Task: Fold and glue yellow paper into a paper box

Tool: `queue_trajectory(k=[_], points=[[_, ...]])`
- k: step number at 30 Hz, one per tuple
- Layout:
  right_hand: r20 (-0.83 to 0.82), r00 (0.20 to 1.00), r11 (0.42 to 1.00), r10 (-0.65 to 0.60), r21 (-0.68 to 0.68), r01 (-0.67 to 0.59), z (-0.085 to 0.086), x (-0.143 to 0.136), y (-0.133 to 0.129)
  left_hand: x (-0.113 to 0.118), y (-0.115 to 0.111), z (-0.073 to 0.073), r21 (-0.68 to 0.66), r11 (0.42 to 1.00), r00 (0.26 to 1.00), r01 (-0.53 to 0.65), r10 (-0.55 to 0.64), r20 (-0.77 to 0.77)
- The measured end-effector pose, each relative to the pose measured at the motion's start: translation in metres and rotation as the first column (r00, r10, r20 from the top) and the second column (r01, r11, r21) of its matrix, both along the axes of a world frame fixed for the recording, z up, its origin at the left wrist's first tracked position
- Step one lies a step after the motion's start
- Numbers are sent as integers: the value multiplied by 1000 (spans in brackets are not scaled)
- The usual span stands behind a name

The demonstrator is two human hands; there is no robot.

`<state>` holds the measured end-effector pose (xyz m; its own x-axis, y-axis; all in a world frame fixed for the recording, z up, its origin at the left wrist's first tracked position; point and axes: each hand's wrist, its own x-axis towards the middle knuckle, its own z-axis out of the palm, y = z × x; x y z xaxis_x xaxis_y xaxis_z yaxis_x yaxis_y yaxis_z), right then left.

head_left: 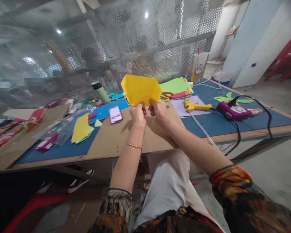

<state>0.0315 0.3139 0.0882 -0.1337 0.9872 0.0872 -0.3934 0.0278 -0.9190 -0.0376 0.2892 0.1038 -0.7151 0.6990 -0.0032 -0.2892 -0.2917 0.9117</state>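
Observation:
A folded piece of yellow paper (142, 89) is held up above the cardboard sheet (106, 139), its side edges bent inward. My left hand (138, 115) pinches its lower edge near the middle. Just to the right, my right hand (158, 110) grips the same edge, thumb against the paper. Both hands are closed, and the fingers behind the paper are hidden. Scissors (167, 95) with orange and yellow handles lie right behind my right hand. A phone (115, 114) rests on the cardboard to the left of my hands.
On the right are a yellow glue gun (197, 106), a purple power socket (234, 110) with black cable, and green paper leaves (232, 97). A drink cup (198, 66) stands at the back. Leftward are a green bottle (100, 92), yellow paper (80, 127) and a plastic bag (57, 124).

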Motion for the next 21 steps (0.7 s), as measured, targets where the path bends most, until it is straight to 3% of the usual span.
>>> queue_trajectory(k=[12,21], points=[[2,1000,1000,-11,11,11,-6,-7,3,3,3,-3,25,999,997,-40,38,68],[32,993,990,111,86,-114,-11,-10,-4,-11,15,-4,-27,996,993,-89,86,-78]])
